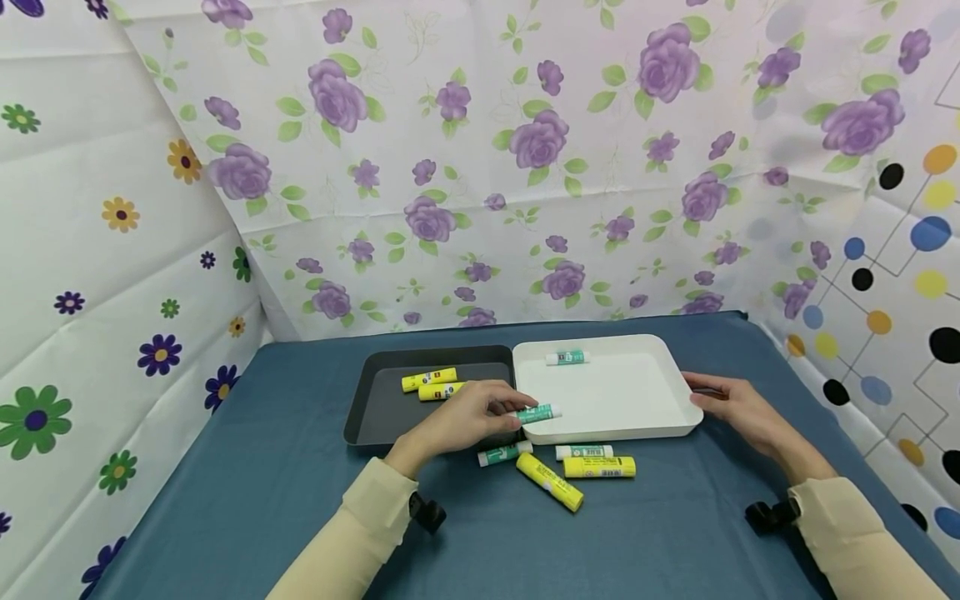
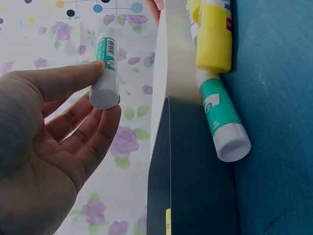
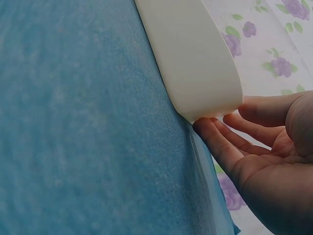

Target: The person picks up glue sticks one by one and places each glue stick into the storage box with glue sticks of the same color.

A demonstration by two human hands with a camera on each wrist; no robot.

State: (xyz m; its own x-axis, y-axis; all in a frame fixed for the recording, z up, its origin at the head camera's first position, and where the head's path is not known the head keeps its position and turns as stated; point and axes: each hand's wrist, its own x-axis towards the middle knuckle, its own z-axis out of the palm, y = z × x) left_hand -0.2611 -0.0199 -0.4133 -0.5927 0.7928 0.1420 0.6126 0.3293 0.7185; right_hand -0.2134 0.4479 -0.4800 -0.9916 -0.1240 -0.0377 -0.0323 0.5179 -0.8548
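Observation:
A green-and-white glue stick (image 1: pixel 538 413) is pinched between the thumb and fingers of my left hand (image 1: pixel 471 417), over the white tray's near left corner. In the left wrist view this glue stick (image 2: pixel 104 88) points away, its white end towards me. The white tray (image 1: pixel 622 396) has another green glue stick (image 1: pixel 567 357) lying at its back. My right hand (image 1: pixel 746 412) holds the tray's right end, and in the right wrist view thumb and fingers grip the end wall (image 3: pixel 208 88). Two yellow glue sticks (image 1: pixel 429 380) lie in the dark grey tray (image 1: pixel 375 417), one partly behind my left hand.
In front of the trays lie two green glue sticks (image 1: pixel 505 454) and two yellow ones (image 1: pixel 550 482). The trays stand side by side on a blue cloth (image 1: pixel 300 492). Patterned sheets (image 1: pixel 450 167) hang behind and at both sides.

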